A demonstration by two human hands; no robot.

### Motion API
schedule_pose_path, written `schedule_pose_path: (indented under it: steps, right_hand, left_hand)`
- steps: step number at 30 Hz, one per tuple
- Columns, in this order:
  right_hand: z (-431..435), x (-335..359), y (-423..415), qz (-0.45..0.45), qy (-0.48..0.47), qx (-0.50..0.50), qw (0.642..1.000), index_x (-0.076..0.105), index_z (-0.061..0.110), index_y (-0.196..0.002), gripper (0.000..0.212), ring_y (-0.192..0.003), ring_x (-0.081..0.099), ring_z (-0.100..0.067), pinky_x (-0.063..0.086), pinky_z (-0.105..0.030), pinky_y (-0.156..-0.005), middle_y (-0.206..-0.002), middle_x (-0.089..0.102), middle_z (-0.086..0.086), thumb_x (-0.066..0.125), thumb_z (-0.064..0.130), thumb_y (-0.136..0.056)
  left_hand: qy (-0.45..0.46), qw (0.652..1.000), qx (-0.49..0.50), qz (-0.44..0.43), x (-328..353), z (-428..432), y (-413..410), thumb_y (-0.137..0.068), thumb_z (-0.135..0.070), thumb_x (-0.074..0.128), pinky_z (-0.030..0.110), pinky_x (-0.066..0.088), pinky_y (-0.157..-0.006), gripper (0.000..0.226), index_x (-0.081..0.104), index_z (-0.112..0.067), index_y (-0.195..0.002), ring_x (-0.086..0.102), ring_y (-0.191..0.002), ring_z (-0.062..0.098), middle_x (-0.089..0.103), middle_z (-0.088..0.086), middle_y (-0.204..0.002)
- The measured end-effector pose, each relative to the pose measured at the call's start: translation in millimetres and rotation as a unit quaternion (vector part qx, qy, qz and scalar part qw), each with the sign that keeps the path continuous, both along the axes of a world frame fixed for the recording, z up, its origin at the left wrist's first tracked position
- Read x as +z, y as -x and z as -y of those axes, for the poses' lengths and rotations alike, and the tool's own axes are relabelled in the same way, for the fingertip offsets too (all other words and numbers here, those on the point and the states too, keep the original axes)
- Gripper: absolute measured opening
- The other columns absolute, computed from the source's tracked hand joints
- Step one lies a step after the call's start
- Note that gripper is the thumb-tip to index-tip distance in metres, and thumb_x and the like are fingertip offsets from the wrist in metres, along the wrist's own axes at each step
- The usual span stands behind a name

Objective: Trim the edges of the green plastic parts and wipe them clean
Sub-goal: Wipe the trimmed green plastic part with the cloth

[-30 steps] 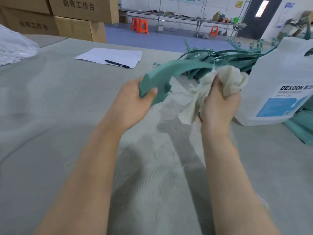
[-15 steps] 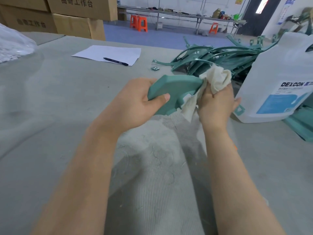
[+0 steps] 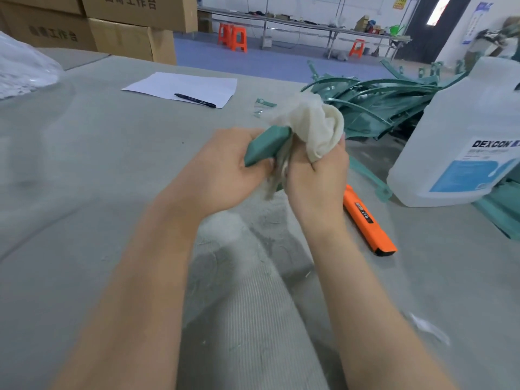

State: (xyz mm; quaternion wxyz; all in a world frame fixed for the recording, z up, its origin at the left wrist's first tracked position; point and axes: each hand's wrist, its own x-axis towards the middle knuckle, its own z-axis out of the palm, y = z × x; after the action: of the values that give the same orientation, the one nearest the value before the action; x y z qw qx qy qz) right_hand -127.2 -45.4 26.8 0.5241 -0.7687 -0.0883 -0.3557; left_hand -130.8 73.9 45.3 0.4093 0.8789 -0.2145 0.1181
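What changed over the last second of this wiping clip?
The right hand slid the white cloth along the green plastic part toward the left hand; the two hands now nearly meet, and only the part's short end shows. Unchanged: both grips, the pile of green parts, the DEXCON jug.

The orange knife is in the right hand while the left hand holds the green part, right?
No. The head view shows the orange knife lying on the table, next to the right wrist. The right hand grips the white cloth instead. The left hand does hold the green part.
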Motion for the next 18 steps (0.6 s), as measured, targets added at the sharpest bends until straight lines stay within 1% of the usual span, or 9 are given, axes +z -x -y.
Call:
schedule_pose_path:
  steps: [1, 2, 3, 5, 6, 8, 11, 15, 18]
  right_hand:
    - [-6, 1, 5, 0.025, -0.020, 0.021, 0.999, 0.047, 0.034, -0.067, 0.016, -0.075, 0.044, -0.001, 0.037, -0.057, -0.101, -0.069, 0.043, 0.022, 0.039, 0.036, -0.081]
    - [-11, 1, 8, 0.043, -0.029, 0.037, 0.998, 0.057, 0.029, -0.071, 0.023, -0.079, 0.049, -0.009, 0.038, -0.066, -0.098, -0.073, 0.048, 0.019, 0.039, 0.039, -0.080]
    - [-16, 2, 10, 0.059, -0.027, 0.042, 0.997, 0.066, 0.015, -0.080, 0.036, -0.083, 0.053, -0.017, 0.037, -0.071, -0.096, -0.079, 0.052, 0.011, 0.039, 0.039, -0.081]
    - [-15, 1, 9, 0.088, 0.001, 0.030, 0.996, 0.066, -0.007, -0.095, 0.048, -0.091, 0.061, -0.031, 0.035, -0.077, -0.093, -0.087, 0.052, 0.003, 0.041, 0.032, -0.082]
    - [-9, -1, 5, 0.092, 0.022, 0.019, 0.995, 0.066, -0.005, -0.097, 0.046, -0.099, 0.062, -0.026, 0.033, -0.076, -0.095, -0.088, 0.051, 0.008, 0.040, 0.029, -0.082]
    - [13, -5, -7, 0.030, 0.080, -0.024, 0.996, 0.068, 0.013, -0.099, 0.039, -0.108, 0.056, -0.005, 0.020, -0.069, -0.109, -0.091, 0.059, 0.009, 0.036, 0.028, -0.082]
    - [52, -13, -28, -0.147, 0.138, -0.152, 0.968, 0.063, 0.011, -0.122, 0.040, -0.124, 0.050, -0.025, 0.000, -0.048, -0.120, -0.123, 0.064, -0.011, 0.038, 0.019, -0.093]
    - [75, -24, -45, -0.254, 0.114, -0.248, 0.928, 0.056, 0.012, -0.131, 0.036, -0.125, 0.049, -0.029, 0.012, -0.048, -0.117, -0.129, 0.060, -0.011, 0.041, 0.022, -0.100]
    - [89, -32, -55, -0.297, 0.088, -0.295, 0.904, 0.058, 0.007, -0.124, 0.034, -0.120, 0.053, -0.034, 0.027, -0.051, -0.112, -0.124, 0.061, -0.015, 0.040, 0.023, -0.100]
  left_hand:
    - [0.003, 1.000, 0.003, 0.000, 1, -1, -1, -0.082, 0.001, 0.052, 0.017, 0.030, -0.050, 0.031, 0.042, -0.017, -0.059, 0.037, -0.051, 0.006, 0.047, -0.009, -0.052]
    - [0.007, 1.000, 0.011, -0.003, 1, 0, -1, -0.080, 0.004, 0.050, 0.015, 0.030, -0.048, 0.036, 0.039, -0.020, -0.057, 0.035, -0.051, 0.005, 0.044, -0.011, -0.048]
    - [0.011, 1.000, 0.022, -0.005, 1, 0, -2, -0.077, 0.007, 0.050, 0.014, 0.030, -0.046, 0.039, 0.036, -0.022, -0.055, 0.033, -0.050, 0.004, 0.041, -0.012, -0.045]
    - [0.013, 0.999, 0.034, -0.006, 0, 2, -3, -0.077, 0.009, 0.050, 0.013, 0.032, -0.046, 0.040, 0.035, -0.021, -0.055, 0.035, -0.046, 0.003, 0.041, -0.012, -0.043]
    - [0.016, 0.999, 0.033, -0.010, -1, 4, -2, -0.079, 0.007, 0.052, 0.012, 0.033, -0.047, 0.039, 0.037, -0.020, -0.056, 0.038, -0.046, 0.001, 0.043, -0.012, -0.043]
    - [0.031, 0.999, 0.020, -0.016, -4, 7, 0, -0.086, -0.002, 0.057, 0.014, 0.036, -0.049, 0.028, 0.049, -0.013, -0.062, 0.044, -0.048, 0.004, 0.053, -0.011, -0.051]
    - [0.037, 0.999, 0.004, -0.019, -5, 11, 1, -0.092, -0.014, 0.058, 0.031, 0.045, -0.064, 0.015, 0.062, -0.003, -0.083, 0.057, -0.069, 0.026, 0.066, 0.017, -0.078]
    - [0.038, 0.999, 0.007, -0.009, -4, 4, 1, -0.093, -0.015, 0.056, 0.025, 0.043, -0.061, 0.014, 0.063, -0.015, -0.081, 0.056, -0.067, 0.021, 0.066, 0.014, -0.081]
    - [0.049, 0.999, 0.012, 0.019, -3, -2, -2, -0.094, -0.014, 0.056, 0.023, 0.043, -0.058, 0.021, 0.064, -0.027, -0.079, 0.056, -0.065, 0.018, 0.068, 0.011, -0.079]
